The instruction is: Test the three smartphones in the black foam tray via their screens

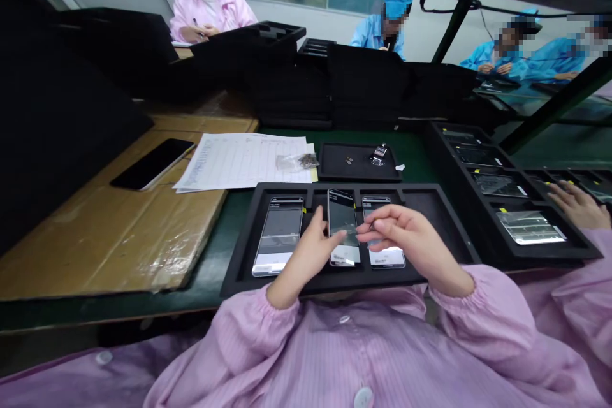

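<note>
In front of me lies a black foam tray (440, 223) with three smartphones in its compartments. My left hand (308, 248) grips the middle smartphone (343, 213), fingers at its left edge and thumb across its screen. That phone looks slightly raised from its slot. My right hand (406, 233) is pinched just right of it, above the right smartphone (386, 257), and partly hides that one. A tiny dark thing shows between its fingertips, too small to name. The left smartphone (280, 233) lies untouched, screen up.
Behind the tray sit a small black tray (329, 162) with tiny parts, a plastic bag (296, 162) and printed sheets (234, 156). A dark phone (153, 164) lies on cardboard (109, 229) at left. Another phone tray (482, 204) and a co-worker's hand (581, 204) are at right.
</note>
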The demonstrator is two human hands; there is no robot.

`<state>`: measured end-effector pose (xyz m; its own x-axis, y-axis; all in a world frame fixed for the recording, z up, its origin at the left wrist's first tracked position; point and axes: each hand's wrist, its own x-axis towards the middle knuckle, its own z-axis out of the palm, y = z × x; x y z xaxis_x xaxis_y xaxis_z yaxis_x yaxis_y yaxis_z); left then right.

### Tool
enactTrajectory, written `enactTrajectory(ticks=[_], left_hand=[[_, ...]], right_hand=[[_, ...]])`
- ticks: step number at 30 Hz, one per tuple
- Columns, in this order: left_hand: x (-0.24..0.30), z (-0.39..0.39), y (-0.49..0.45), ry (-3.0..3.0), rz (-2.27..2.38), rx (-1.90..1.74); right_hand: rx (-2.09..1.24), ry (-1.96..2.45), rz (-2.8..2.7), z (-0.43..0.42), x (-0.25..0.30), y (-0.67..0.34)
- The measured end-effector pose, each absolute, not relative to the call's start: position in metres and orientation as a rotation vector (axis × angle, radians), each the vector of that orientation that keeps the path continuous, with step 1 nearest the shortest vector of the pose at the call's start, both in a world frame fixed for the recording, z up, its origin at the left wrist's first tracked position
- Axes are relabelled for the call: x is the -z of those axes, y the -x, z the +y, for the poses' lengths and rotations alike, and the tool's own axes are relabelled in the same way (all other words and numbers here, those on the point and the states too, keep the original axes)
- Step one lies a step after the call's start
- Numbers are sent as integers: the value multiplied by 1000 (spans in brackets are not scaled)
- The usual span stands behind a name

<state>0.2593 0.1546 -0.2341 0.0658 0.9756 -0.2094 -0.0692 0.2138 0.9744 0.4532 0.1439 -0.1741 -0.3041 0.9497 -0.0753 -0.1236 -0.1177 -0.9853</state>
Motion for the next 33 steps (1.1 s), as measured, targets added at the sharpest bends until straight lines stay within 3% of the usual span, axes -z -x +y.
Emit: enactTrajectory(ticks=[4,11,23,33], left_hand=[[217,161,-256,-874,1002,-1053],[180,146,-262,-566,937,-1445],[182,136,-276,-503,933,-1414],[184,130,-285,-504,932,-1575]], right_hand=[[-1464,1005,-1230,128,182,-446],[-1667,840,-1007,105,192,-434],[-1666,918,-965,99,198,-425],[-1341,1021,-987,96,198,-412]])
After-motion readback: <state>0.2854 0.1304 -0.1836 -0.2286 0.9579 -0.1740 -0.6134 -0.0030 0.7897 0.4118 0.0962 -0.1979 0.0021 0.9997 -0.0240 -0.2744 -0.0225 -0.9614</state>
